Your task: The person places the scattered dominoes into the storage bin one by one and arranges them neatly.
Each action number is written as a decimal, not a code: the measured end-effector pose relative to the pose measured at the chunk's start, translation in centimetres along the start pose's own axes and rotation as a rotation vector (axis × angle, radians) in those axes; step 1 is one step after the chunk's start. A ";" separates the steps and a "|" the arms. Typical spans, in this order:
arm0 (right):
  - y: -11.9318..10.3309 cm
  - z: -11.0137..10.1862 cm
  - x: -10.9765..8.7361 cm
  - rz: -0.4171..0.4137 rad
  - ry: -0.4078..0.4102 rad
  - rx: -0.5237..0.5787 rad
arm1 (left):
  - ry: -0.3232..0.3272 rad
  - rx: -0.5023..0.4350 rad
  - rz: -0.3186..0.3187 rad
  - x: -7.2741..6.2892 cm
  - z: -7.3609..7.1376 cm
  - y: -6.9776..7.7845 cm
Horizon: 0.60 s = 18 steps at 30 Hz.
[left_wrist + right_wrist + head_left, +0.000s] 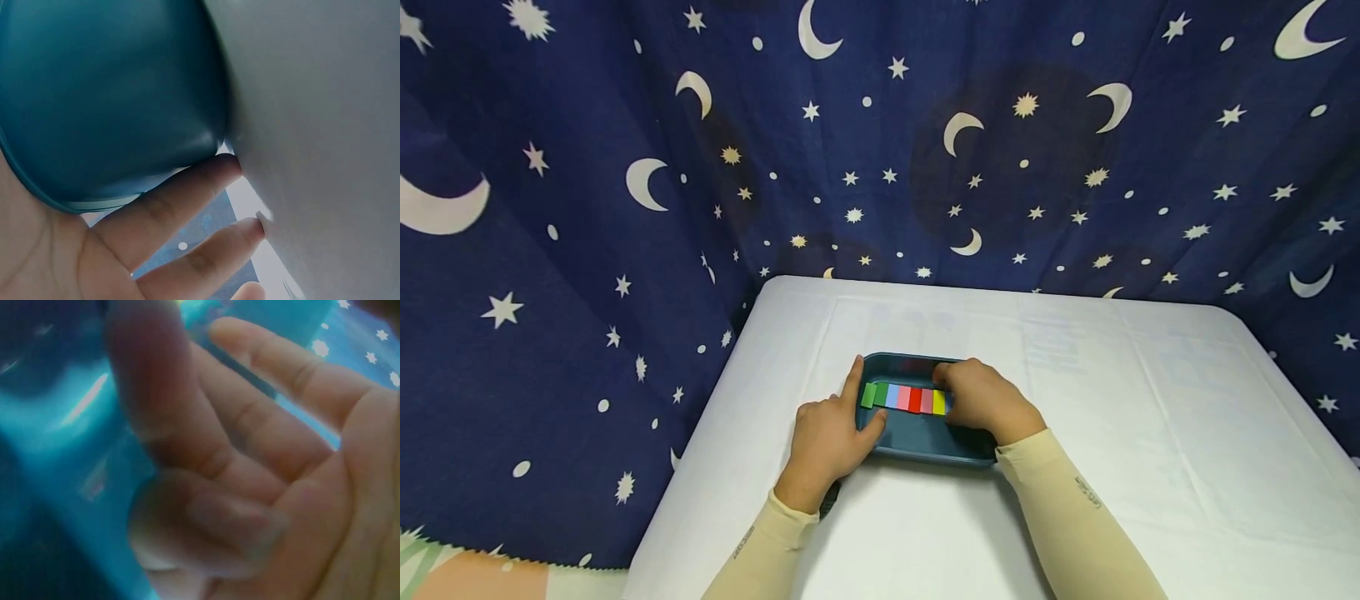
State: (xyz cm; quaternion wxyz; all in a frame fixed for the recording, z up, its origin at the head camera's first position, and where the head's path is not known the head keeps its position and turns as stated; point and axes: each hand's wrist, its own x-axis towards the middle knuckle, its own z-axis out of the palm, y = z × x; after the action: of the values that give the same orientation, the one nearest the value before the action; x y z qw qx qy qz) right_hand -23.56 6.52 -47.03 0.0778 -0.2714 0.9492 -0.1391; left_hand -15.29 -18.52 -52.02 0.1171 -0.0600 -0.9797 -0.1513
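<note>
A dark teal tray (917,454) sits on the table with a row of small coloured blocks (904,397) across it: green, light blue, pink, red, mauve and yellow. My left hand (829,433) holds the tray's left end. Its index finger lies along the rim, the thumb reaches over the near left corner, and other fingers rest against the outer wall (125,94). Inside the tray, my right hand (988,400) is at the row's right end, beside the yellow block (939,402). In the right wrist view its fingers are mostly extended, the thumb bent, with nothing visible between them.
The tray rests on a white cloth-covered table (1112,400). A dark blue curtain (917,100) with moons and stars hangs behind and along the sides. A patterned cloth (475,575) shows at the lower left.
</note>
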 end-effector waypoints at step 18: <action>0.6 -3.4 -4.4 -0.060 0.094 -0.009 | 0.022 -0.003 0.042 -0.2 0.4 0.3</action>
State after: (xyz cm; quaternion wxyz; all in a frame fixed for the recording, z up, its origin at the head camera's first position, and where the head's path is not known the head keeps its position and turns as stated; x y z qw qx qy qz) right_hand -20.97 10.14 -43.65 0.0277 -0.2933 0.9439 -0.1495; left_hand -15.13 -18.14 -52.35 0.1308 -0.0792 -0.9766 -0.1512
